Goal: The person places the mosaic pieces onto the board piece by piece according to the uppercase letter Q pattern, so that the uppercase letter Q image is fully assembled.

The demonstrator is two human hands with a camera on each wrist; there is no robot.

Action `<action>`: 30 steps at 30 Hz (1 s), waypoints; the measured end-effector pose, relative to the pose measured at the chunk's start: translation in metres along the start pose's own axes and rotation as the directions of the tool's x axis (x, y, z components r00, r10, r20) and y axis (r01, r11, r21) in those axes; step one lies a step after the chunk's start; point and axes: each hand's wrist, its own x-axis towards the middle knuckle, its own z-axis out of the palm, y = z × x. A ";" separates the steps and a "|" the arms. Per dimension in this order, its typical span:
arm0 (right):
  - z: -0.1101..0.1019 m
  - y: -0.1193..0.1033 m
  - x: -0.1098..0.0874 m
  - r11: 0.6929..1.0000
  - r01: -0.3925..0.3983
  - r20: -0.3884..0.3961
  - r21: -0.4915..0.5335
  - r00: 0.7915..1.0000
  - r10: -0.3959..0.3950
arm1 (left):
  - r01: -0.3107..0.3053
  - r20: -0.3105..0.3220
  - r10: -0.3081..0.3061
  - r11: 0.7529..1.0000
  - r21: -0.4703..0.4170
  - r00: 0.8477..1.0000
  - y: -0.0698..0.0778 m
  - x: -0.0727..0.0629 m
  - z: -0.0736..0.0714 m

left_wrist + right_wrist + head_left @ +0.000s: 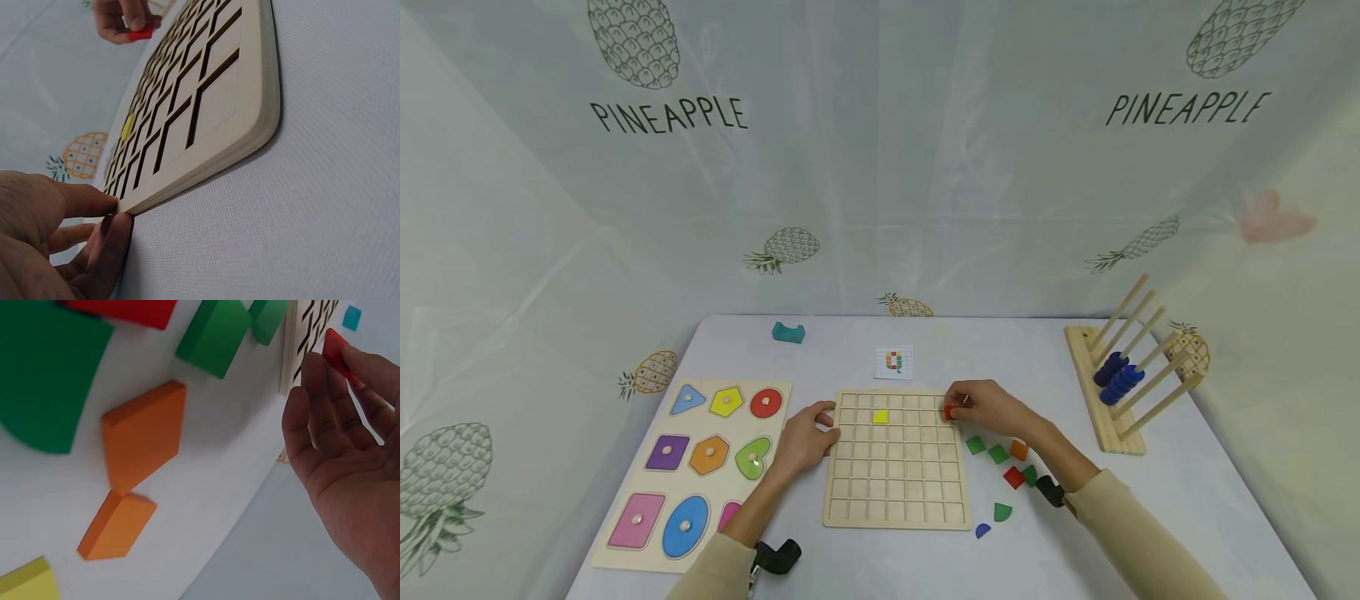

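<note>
Red piece (336, 352), part-covered: right hand (983, 402) pinching | grid board (897, 469): left hand (803, 439) gripping its edge | pink shape (727, 515): partly behind forearm (758, 510)

With my right hand (356, 465) I pinch a flat red block (335, 351) near the pale wooden grid board (292, 347), while across the white tabletop (37, 509) lie two green blocks (214, 334), two orange blocks (145, 439) just beside each other, a curve-edged green piece (53, 381), a second red block (131, 309) and a yellow block (31, 584).
</note>
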 end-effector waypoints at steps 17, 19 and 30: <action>0.008 -0.025 0.023 0.999 0.030 0.002 -0.012 1.000 -0.030 | -0.008 -0.004 0.008 1.000 0.012 1.000 0.001 -0.001 -0.001; 0.009 -0.027 0.025 0.999 0.037 0.006 -0.011 0.999 -0.037 | -0.009 -0.004 0.009 1.000 0.010 1.000 0.001 -0.001 -0.001; 0.016 -0.033 0.036 0.998 0.062 0.005 0.023 0.998 -0.062 | -0.013 -0.006 0.013 1.000 0.006 1.000 0.000 0.000 0.000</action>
